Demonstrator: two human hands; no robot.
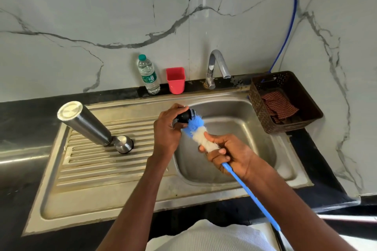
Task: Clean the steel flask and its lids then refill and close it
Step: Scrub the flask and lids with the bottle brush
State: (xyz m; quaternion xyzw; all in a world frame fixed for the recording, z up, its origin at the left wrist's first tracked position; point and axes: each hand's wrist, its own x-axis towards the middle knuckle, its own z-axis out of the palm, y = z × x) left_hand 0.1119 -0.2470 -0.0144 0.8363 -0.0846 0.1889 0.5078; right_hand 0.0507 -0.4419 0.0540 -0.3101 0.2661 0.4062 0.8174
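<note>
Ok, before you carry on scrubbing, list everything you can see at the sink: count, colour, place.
steel flask: 1, silver, upside down on the drainboard
steel lid: 1, silver, on the drainboard beside the flask's mouth
black lid: 1, black, in the left hand over the basin edge
bottle brush: 1, blue and white bristles, blue handle, bristles against the black lid
sink: 1, steel, set in the dark counter
tap: 1, chrome, behind the basin
water bottle: 1, clear, green cap, by the wall
cup: 1, red, right of the bottle
basket: 1, brown, right of the sink
checked cloth: 1, red-brown, in the basket
hose: 1, blue, on the wall
left hand: grips the black lid
right hand: grips the brush
</note>
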